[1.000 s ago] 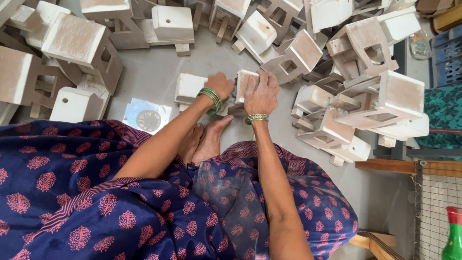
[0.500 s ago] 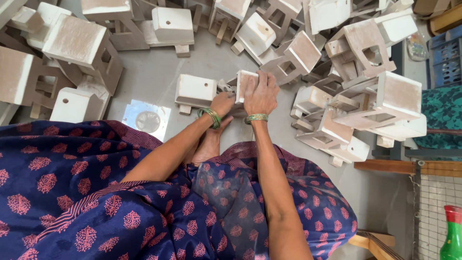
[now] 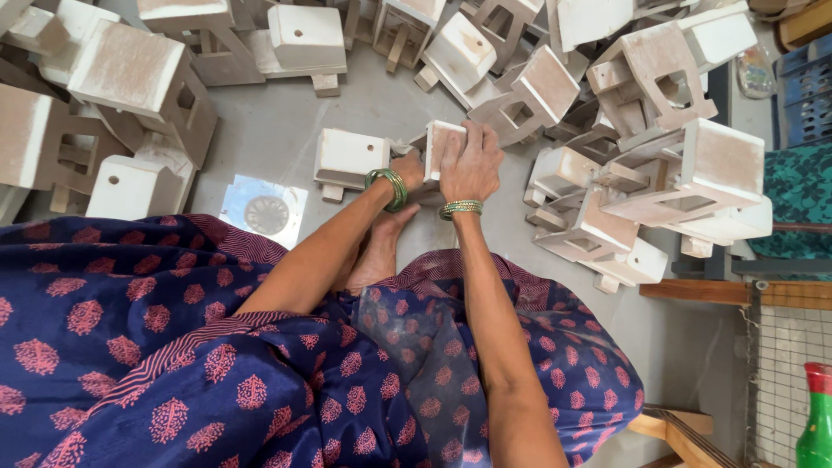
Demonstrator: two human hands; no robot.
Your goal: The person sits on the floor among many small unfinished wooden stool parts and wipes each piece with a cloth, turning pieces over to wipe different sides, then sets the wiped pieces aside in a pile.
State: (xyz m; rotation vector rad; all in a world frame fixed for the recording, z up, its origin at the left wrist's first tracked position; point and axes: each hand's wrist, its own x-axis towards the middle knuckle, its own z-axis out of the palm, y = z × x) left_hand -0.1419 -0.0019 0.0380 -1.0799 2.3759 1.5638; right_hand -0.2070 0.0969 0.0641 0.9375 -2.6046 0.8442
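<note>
Grey floor (image 3: 286,130), boxy whitewashed wooden stool (image 3: 444,143)

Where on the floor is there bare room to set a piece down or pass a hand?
Bare grey floor lies between the white-painted wooden stool by the left hand, the square metal floor drain and the stools above. Another patch runs below the right-side pile. Around the right hand, stools crowd closely.

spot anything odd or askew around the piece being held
The white-painted wooden stools lie tumbled in loose heaps, many on their sides. Paint looks patchy. The right hand and left hand grip one white piece.
</note>
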